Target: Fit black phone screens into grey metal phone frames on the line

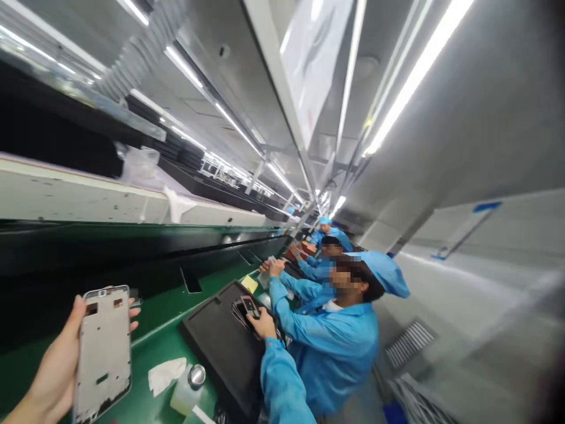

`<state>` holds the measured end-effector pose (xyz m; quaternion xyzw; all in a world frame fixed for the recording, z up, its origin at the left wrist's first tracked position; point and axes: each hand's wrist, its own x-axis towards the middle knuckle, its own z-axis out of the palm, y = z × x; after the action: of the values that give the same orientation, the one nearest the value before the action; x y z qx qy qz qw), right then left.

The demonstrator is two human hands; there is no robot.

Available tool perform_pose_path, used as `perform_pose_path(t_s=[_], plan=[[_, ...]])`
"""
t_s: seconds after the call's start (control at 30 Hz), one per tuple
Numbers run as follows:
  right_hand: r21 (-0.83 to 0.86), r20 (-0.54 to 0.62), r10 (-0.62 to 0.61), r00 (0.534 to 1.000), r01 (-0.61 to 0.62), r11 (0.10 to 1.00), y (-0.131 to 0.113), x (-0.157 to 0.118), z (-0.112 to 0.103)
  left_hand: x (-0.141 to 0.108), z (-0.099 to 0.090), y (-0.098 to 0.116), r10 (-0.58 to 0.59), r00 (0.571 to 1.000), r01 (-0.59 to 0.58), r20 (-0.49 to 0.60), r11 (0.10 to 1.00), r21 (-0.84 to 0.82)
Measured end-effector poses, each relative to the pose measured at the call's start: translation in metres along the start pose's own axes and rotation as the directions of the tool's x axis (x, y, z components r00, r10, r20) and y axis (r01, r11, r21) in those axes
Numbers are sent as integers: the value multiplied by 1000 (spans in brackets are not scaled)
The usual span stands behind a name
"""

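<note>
One pale phone shell (105,353) fills the lower left of the frame, held in my left hand (57,368), thumb and fingertips at opposite edges. Near the lower centre, my right hand (265,325) pinches a dark phone part (249,305) over a black tray (207,333); a bottle (185,393) and white cloth (165,375) are below left of the tray.

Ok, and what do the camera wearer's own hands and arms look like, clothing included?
The left hand is ungloved, and no sleeve shows on the visible part of its forearm. The right hand is ungloved too, below a loose, creased, bright blue sleeve reaching the wrist, with no lettering visible.
</note>
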<state>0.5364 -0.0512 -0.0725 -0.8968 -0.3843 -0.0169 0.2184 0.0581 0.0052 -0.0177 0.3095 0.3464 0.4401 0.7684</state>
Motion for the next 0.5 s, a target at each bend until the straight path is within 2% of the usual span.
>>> perform_pose_path(t_s=[0.07,0.13,0.2,0.3,0.37,0.43,0.5], plan=[[37,-74,-53,996,56,998,-6,-6,-10,-6,7,-1,-84,996,82,-8,989,-124],[88,-150,-134,979,149,985,-17,-18,-20,-17,15,-2,-124,992,127,27,978,-167],[137,-206,-223,953,253,958,-34,-42,-29,-31,23,-6,-176,974,194,141,972,-130],[226,-267,-357,895,418,880,-74,-105,-35,-52,34,-17,-212,903,248,375,967,-50],[331,-343,-455,822,559,760,-106,-158,-34,-65,39,-26,-193,840,221,508,975,5],[409,-371,-491,788,613,676,-134,-206,-30,-74,40,-31,-174,795,172,580,983,59],[476,-345,-533,773,633,610,-152,-241,-26,-78,37,-31,-166,781,130,602,986,103]])
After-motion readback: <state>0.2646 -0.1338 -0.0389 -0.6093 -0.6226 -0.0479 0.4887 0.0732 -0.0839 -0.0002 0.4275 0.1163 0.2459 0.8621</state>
